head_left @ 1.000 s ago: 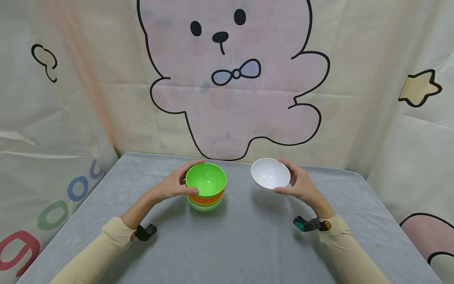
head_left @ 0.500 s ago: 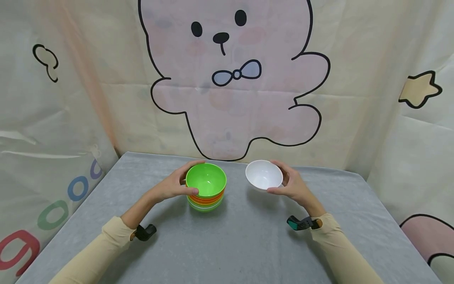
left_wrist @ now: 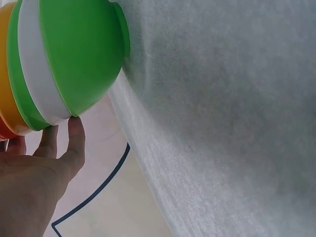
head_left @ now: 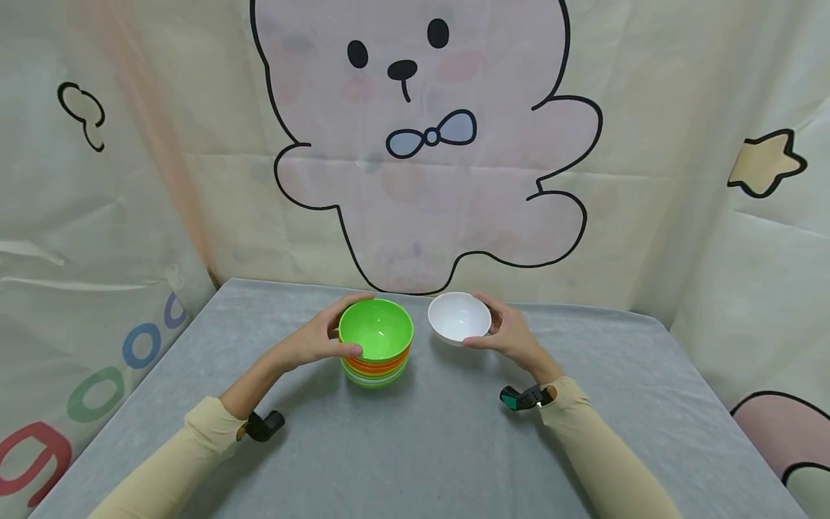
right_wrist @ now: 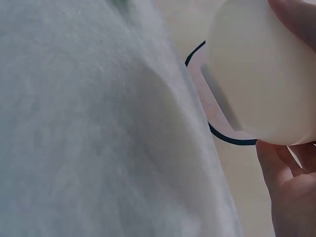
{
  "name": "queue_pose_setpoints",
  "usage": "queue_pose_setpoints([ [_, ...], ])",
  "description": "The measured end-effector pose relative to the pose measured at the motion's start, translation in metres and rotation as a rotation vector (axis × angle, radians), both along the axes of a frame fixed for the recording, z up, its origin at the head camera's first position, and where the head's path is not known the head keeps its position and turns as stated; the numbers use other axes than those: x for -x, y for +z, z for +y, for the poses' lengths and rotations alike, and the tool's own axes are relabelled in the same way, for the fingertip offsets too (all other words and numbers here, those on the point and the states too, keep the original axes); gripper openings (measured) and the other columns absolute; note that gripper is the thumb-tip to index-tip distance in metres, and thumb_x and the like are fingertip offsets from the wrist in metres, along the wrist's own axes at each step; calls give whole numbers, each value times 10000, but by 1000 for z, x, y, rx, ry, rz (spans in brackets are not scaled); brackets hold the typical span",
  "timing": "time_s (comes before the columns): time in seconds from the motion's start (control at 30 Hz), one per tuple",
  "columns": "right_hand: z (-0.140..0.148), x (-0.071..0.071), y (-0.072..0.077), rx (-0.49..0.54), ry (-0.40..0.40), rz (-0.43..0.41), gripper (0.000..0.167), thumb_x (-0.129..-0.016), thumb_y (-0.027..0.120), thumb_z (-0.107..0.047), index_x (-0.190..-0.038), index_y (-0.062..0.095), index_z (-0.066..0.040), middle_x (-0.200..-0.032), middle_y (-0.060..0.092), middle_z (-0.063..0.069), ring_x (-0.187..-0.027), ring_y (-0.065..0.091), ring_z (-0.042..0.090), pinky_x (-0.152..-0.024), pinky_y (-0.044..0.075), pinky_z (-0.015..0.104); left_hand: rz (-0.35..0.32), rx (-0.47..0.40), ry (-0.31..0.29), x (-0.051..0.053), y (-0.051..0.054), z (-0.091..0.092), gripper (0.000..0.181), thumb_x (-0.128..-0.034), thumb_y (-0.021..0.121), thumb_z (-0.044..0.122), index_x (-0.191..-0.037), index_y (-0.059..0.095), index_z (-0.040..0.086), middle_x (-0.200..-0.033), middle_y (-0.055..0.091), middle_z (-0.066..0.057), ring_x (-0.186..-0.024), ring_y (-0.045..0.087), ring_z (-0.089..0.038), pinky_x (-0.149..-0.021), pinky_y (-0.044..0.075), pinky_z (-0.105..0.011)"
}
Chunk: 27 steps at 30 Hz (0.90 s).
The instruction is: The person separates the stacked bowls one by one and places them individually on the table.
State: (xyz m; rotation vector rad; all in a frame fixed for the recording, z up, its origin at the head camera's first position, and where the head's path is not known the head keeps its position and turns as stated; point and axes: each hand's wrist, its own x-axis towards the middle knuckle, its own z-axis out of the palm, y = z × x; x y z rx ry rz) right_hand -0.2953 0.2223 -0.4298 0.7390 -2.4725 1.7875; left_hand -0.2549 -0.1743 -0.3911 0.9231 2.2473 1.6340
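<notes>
A stack of bowls point(head_left: 376, 331) stands left of the middle of the table, with a bright green bowl on top. Orange, white and more green rims show beneath it. My left hand point(head_left: 322, 333) grips the stack from its left side, thumb at the near rim and fingers round the back. In the left wrist view those fingertips touch the sides of the lower bowls point(left_wrist: 81, 54). My right hand point(head_left: 512, 333) holds a white bowl point(head_left: 459, 317) by its right side, above the cloth and just right of the stack. Its underside point(right_wrist: 261, 74) and foot face the right wrist camera.
A grey cloth covers the table point(head_left: 415, 447). Behind it hangs a cream curtain point(head_left: 648, 238) with a printed bear, close to the table's far edge. Similar printed curtains stand on the left and right. A dark band point(head_left: 262, 425) sits on each wrist.
My right hand has carried the white bowl leftward, closing most of the gap to the stack. My left hand and the stack stay where they were.
</notes>
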Motion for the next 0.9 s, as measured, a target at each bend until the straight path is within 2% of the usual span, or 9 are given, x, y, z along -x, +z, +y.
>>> queue_pose_setpoints([
  [0.1,-6,4,-3,5,2,-13,984,-734,925,-44,-1543,369,23,-1540,412,147,-1390,419,284,-1052,427,375,-4,7,5,-1,-1,0,861,-880,793,230,-1594,315,164,-1456,473,-62,-1297,493,-286,-1046,403,-559],
  [0.2,-11,8,-4,3,-13,-33,984,-730,930,-56,-1541,377,14,-1529,428,130,-1389,422,263,-1060,420,406,-4,5,6,-1,-1,0,862,-880,795,227,-1594,316,169,-1457,472,-64,-1298,493,-286,-1049,400,-562],
  [0.43,-19,16,-6,27,-28,-51,933,-724,937,-70,-1517,447,-43,-1471,493,129,-1321,484,287,-1002,461,352,-2,1,5,-2,-1,1,863,-879,795,226,-1594,316,166,-1460,470,-67,-1301,490,-291,-1053,394,-577],
  [0.6,-24,23,-7,46,6,-67,913,-748,907,-15,-1523,424,-7,-1495,460,180,-1353,450,324,-1031,441,390,-6,4,6,-2,0,1,859,-881,792,230,-1594,316,182,-1466,464,-64,-1301,485,-297,-1050,393,-585],
  [0.7,-29,20,0,49,22,-80,902,-752,895,10,-1514,412,36,-1488,455,220,-1342,457,348,-1036,440,427,-7,7,5,-2,0,1,859,-882,792,236,-1594,316,184,-1467,463,-63,-1306,481,-296,-1050,391,-588],
  [0.83,-35,14,10,55,25,-90,886,-760,895,-9,-1499,412,69,-1476,460,238,-1327,468,354,-1051,432,412,-6,6,7,-2,0,1,852,-881,793,238,-1591,324,194,-1463,468,-61,-1310,479,-290,-1054,389,-587],
  [0.9,-35,20,4,67,21,-96,891,-762,898,-25,-1508,416,43,-1490,456,209,-1347,453,332,-1081,401,409,-5,5,8,-2,-1,0,849,-880,794,236,-1589,328,198,-1463,467,-61,-1311,478,-292,-1056,386,-588],
])
